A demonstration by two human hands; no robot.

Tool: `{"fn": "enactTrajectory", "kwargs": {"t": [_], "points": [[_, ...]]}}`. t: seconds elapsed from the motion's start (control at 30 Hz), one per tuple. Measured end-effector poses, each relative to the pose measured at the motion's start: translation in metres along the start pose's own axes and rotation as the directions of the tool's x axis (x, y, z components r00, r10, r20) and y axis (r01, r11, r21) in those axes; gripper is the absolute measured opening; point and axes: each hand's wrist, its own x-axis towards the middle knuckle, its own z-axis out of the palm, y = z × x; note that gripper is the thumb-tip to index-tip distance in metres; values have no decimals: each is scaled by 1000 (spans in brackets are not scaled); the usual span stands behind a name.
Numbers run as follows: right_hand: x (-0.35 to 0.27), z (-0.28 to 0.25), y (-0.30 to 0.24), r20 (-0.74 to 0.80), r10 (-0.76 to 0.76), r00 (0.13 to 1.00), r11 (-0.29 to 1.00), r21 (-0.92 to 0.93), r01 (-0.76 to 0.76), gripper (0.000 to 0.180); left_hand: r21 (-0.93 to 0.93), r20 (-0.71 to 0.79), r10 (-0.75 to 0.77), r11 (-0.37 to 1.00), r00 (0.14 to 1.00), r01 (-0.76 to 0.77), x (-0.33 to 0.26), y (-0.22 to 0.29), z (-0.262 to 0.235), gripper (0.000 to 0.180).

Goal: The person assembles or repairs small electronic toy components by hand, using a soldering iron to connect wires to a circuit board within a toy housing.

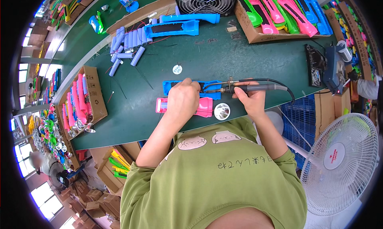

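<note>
The right hand point(248, 98) is closed around a grey soldering iron point(255, 87) — slim, round-handled, metal tip on a long blue plastic shell point(207, 85) lying mid green table point(239, 57). The left hand point(182, 99), fingers curled, presses that glossy shell; a pink shell point(205, 107) lies just beside.

Colours we saw on the green workbench point(247, 57)

We noted a blue casing point(207, 85), a pink casing point(205, 107), pale lilac-blue battery cells point(129, 43), a dark grey soldering iron point(255, 87) and an olive-green shirt point(215, 181) with cat patterns.

Green workbench point(223, 57), white standing fan point(339, 165), bright windows point(44, 195).
</note>
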Motion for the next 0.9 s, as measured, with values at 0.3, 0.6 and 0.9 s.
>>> {"fn": "enactTrajectory", "kwargs": {"t": [0.3,0.6,0.9], "points": [[-6,-1,-1,17,-32,999,997,-66,33,18,-14,-18,-3,1000,1000,3,-1,-2,4,3],[-32,16,-29,-38,-210,977,971,-125,204,19,23,-13,-1,1000,1000,2,0,-1,4,2],[-25,41,-11,435,-142,889,787,-495,368,74,23,6,-10,1000,1000,10,0,1,1,5]]}}
